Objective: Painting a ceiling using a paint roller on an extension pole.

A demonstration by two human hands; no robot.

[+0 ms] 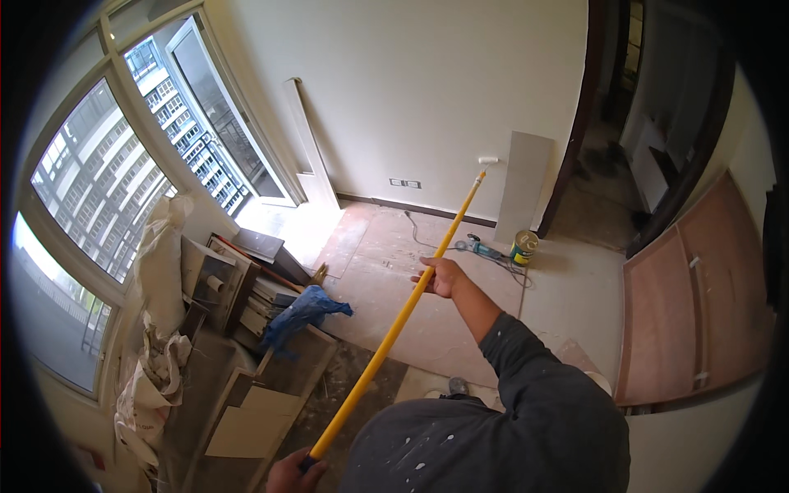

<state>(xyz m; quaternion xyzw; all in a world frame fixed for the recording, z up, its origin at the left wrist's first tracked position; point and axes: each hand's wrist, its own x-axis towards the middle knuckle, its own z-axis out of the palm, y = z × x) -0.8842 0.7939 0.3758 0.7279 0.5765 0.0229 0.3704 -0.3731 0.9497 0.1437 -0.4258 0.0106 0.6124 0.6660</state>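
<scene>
A long yellow extension pole (386, 345) runs slantwise from the bottom of the view up toward the far wall. At its far end is a paint roller (488, 160) with a small white sleeve, close to the pale wall; whether it touches cannot be told. My left hand (294, 475) is closed round the dark butt end of the pole, partly cut off by the lower edge. Farther up, my right hand (442, 278) grips the pole's middle, arm stretched forward in a dark, paint-spotted sleeve.
A paint can (524, 246) and a teal corded power tool (485, 249) stand near the wall. Boards (524, 181) lean there. Stacked panels, a blue plastic bag (304, 315) and white sacks (164, 263) crowd the left. A dark-framed doorway (604, 189) opens at right; a wooden panel (657, 320) leans nearby.
</scene>
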